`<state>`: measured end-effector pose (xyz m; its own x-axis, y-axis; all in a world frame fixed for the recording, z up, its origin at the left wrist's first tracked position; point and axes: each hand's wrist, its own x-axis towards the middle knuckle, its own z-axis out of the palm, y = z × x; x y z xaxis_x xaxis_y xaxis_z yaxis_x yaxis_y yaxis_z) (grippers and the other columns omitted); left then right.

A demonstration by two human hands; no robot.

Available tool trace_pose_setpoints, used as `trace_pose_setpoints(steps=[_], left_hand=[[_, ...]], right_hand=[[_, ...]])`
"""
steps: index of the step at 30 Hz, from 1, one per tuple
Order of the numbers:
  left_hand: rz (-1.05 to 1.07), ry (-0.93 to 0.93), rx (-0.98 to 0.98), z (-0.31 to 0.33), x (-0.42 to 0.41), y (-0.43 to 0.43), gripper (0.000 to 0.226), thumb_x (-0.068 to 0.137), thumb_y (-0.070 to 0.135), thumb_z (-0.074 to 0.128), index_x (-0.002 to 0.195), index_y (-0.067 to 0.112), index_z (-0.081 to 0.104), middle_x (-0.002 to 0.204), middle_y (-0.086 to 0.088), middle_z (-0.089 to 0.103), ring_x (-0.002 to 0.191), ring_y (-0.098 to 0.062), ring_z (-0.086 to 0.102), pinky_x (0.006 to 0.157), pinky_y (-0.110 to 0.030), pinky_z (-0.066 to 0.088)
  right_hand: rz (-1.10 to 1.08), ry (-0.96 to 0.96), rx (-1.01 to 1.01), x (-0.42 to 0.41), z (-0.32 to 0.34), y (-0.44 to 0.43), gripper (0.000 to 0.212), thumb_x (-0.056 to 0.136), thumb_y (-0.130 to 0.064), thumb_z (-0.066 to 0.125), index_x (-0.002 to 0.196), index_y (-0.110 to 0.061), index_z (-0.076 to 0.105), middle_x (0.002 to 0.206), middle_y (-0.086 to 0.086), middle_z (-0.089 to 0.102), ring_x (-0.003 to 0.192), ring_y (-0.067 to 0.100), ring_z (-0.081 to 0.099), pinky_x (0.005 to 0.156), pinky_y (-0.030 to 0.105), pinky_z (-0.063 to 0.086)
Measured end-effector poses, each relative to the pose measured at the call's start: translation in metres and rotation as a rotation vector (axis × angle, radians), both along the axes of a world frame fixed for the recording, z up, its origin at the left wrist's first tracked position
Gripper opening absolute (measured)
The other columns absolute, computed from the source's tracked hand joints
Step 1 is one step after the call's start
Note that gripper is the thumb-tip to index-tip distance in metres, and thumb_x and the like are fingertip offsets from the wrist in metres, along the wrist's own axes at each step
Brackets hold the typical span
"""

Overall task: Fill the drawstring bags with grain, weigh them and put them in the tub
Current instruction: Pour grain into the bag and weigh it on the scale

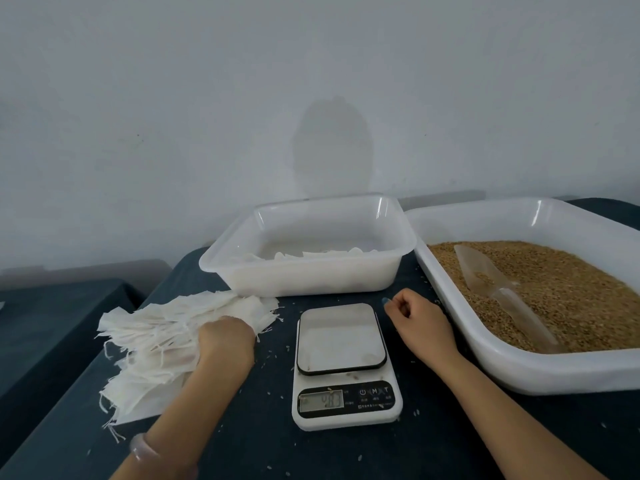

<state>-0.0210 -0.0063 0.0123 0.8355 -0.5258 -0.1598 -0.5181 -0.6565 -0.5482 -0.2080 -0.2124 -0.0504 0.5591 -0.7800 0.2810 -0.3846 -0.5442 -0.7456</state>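
Two hands: both mine, low over the desk (263, 445), one on each side of the scale (341, 337).
Left hand (225, 341): knuckles up on the empty bags (156, 334), fingers curled down into the cloth and grasping the top layers. Fingertips are hidden.
Right hand (420, 323): rests on the desk just beside the scale's far right corner, between the scale and the grain tray (502, 368). Fingers are loosely curled and relaxed, nothing visible in them.
Empty bags: white cloth, flat, fanned in a loose heap on the left of the desk. Drawstrings trail out of the near and left edges. The heap's far end reaches the tub's near left corner.
Tub (304, 278): translucent white plastic, far centre of the desk, behind the scale and apart from it.
Bags in tub (311, 254): a few white ones on its floor along the near wall. Can't tell how full they are.
Scale: white body, steel plate, display (321, 400) lit, digits too blurred to read.
Grain tray: larger white tray on the right, its rim just beside the tub's right rim.
Grain (571, 299): brown, covers the tray floor.
Scoop (502, 292): clear plastic, lying in the grain with its handle toward me and a little grain in the bowl.
Loose grains (277, 355): scattered on the dark desk cover around the scale.
Bracelet (143, 448): pale, on my left wrist.
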Motion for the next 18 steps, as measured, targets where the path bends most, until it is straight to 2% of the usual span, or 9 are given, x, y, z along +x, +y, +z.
trace_pose_setpoints(steps=[6, 9, 12, 15, 18], left_hand=[[-0.077, -0.123, -0.135, 0.009, 0.003, 0.004, 0.027, 0.091, 0.008, 0.057, 0.116, 0.018, 0.060, 0.117, 0.002, 0.058, 0.110, -0.018, 0.060, 0.073, -0.024, 0.039], [-0.081, -0.145, -0.185, 0.011, 0.006, 0.007, 0.022, 0.090, 0.011, 0.058, 0.110, 0.019, 0.061, 0.096, 0.004, 0.054, 0.098, -0.016, 0.060, 0.068, -0.024, 0.038], [-0.066, -0.126, -0.276, 0.016, 0.010, 0.012, 0.014, 0.089, 0.030, 0.065, 0.099, 0.020, 0.061, 0.081, 0.006, 0.046, 0.086, -0.016, 0.059, 0.064, -0.025, 0.037], [-0.057, -0.115, -0.405, 0.020, 0.015, 0.015, 0.032, 0.090, 0.050, 0.064, 0.086, 0.020, 0.054, 0.089, 0.003, 0.055, 0.087, -0.019, 0.061, 0.064, -0.027, 0.039], [-0.079, -0.203, -0.509, 0.026, 0.015, 0.016, 0.019, 0.097, 0.036, 0.057, 0.088, 0.019, 0.059, 0.075, 0.004, 0.048, 0.066, -0.016, 0.049, 0.056, -0.026, 0.034]], right_hand=[[0.002, 0.009, -0.003, -0.001, 0.001, 0.000, 0.026, 0.094, -0.041, 0.058, 0.073, -0.028, 0.052, 0.059, -0.008, 0.053, 0.050, 0.003, 0.050, 0.049, 0.019, 0.031], [-0.003, 0.007, -0.003, -0.001, 0.000, 0.000, 0.025, 0.094, -0.041, 0.058, 0.073, -0.029, 0.052, 0.058, -0.008, 0.054, 0.054, -0.002, 0.052, 0.048, 0.019, 0.030], [-0.009, 0.016, -0.008, -0.001, 0.000, -0.001, 0.024, 0.094, -0.040, 0.059, 0.073, -0.030, 0.052, 0.060, -0.008, 0.055, 0.052, 0.001, 0.052, 0.048, 0.018, 0.030], [-0.012, 0.024, -0.009, -0.001, 0.000, -0.001, 0.023, 0.093, -0.040, 0.059, 0.073, -0.030, 0.052, 0.061, -0.008, 0.056, 0.052, 0.003, 0.051, 0.049, 0.019, 0.031], [-0.012, 0.024, -0.006, 0.000, 0.000, -0.001, 0.023, 0.093, -0.040, 0.059, 0.073, -0.030, 0.052, 0.060, -0.007, 0.056, 0.051, 0.004, 0.051, 0.050, 0.019, 0.031]])
